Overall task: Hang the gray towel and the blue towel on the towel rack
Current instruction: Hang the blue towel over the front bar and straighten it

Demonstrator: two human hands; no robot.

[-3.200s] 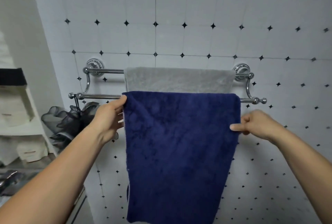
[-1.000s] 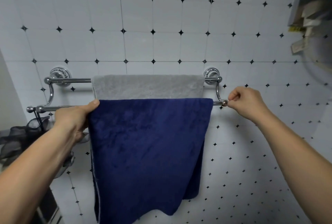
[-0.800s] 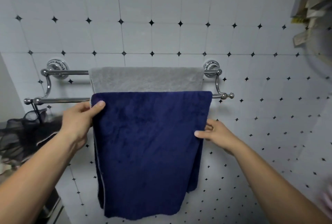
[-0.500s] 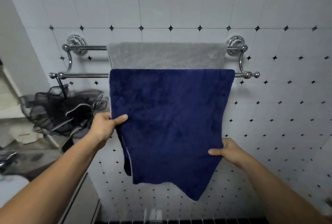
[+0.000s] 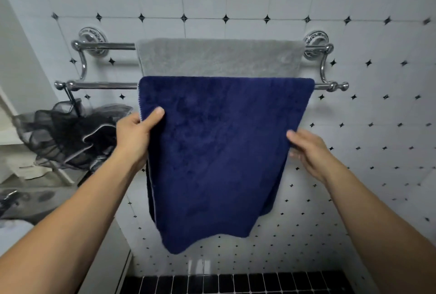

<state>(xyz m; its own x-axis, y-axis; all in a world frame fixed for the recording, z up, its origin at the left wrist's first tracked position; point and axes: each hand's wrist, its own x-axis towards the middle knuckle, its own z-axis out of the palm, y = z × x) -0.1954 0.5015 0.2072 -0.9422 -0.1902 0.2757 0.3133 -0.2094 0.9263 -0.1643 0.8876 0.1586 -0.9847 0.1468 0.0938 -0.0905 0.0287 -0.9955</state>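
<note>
A chrome double towel rack (image 5: pixel 103 85) is fixed to the tiled wall. The gray towel (image 5: pixel 219 58) hangs over its upper back bar. The blue towel (image 5: pixel 219 152) is draped over the lower front bar and hides most of the gray one below. My left hand (image 5: pixel 134 135) pinches the blue towel's left edge, thumb on the front. My right hand (image 5: pixel 309 150) grips its right edge at about the same height. The towel's bottom hem hangs uneven, lowest at the left.
A black mesh bath sponge (image 5: pixel 70 135) hangs from the left end of the lower bar. White shelving (image 5: pixel 14 142) stands at far left above a dark counter (image 5: pixel 28 201). Black floor tiles (image 5: pixel 236 285) run along the bottom.
Both hands slid down the blue towel's side edges from the bar level to mid-height. My right hand left the bar's end knob. The view tilted downward.
</note>
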